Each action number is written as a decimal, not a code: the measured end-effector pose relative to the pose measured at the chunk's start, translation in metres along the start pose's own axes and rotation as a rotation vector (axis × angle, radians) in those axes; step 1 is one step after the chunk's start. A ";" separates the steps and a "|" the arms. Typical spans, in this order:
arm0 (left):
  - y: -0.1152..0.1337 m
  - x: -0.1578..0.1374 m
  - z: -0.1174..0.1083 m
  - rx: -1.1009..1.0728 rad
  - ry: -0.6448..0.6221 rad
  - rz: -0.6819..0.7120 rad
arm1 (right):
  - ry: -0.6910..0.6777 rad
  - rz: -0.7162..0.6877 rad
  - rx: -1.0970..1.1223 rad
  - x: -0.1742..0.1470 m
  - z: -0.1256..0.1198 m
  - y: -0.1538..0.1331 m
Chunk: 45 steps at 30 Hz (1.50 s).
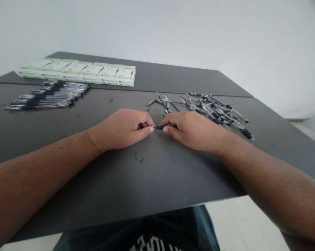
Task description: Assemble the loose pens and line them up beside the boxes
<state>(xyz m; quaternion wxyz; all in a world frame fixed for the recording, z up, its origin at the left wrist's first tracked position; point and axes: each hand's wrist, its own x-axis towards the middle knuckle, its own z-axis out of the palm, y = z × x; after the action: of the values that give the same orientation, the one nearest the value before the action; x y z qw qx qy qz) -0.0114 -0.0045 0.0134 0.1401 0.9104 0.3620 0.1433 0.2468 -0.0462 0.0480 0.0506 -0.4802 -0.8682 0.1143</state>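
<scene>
Between my hands, over the dark grey table, is a pen with a black grip, lying level. My left hand pinches its left end between thumb and fingers. The fingers of my right hand are closed round its other end. Most of the pen is covered by my fingers; the black grip and a pale tip show in the gap. Just beyond my right hand lies a loose pile of clear pens with black grips. Several small pen parts lie beyond my fingertips.
At the back left stands a row of white and green boxes with pen pictures. In front of them, a neat group of pens lies side by side. A pale wall rises behind the table.
</scene>
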 end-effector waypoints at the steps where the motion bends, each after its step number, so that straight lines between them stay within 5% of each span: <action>1: 0.000 0.000 0.000 0.000 -0.002 -0.002 | 0.018 0.012 0.019 0.000 0.000 0.000; 45: -0.002 -0.001 -0.001 0.018 -0.017 0.006 | -0.007 0.046 0.004 -0.001 -0.003 -0.002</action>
<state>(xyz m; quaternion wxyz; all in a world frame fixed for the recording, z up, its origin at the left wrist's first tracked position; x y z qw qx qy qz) -0.0134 -0.0038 0.0134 0.1344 0.9138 0.3595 0.1327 0.2458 -0.0476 0.0511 0.0459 -0.4994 -0.8569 0.1190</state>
